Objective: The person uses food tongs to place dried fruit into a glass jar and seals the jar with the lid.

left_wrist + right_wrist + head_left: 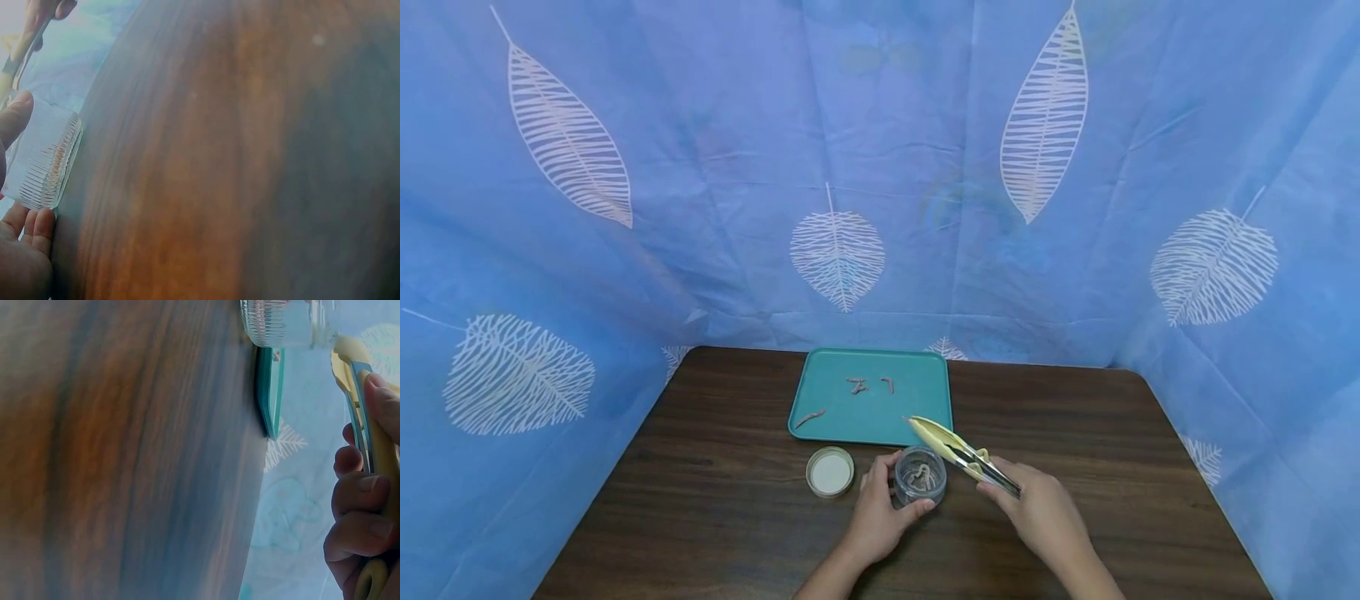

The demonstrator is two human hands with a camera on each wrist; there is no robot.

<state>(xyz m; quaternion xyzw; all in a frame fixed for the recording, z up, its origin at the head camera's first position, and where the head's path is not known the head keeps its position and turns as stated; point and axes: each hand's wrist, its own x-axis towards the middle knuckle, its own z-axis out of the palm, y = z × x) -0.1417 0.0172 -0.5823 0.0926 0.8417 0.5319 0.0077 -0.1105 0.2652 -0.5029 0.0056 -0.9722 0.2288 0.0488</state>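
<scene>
In the head view my left hand (878, 510) holds a clear jar (920, 492) on the table, thumb on the near side and fingers round the left. Pale worm-like strands (922, 477) lie inside it. The left wrist view shows the jar's ribbed lower wall (47, 169). With my right hand (1041, 510) I grip yellow-tipped metal tongs (951, 446), angled up-left past the jar's mouth. A tiny pinkish bit shows at their tips, near the tray's front edge. On the teal tray (850, 423) lie several pink worm-like pieces (810, 417).
Left of the jar a round lid (830, 472) with a white inside lies on the dark wooden table (730, 483). Behind the table and at both sides hangs a blue curtain (910, 250) with white leaf prints.
</scene>
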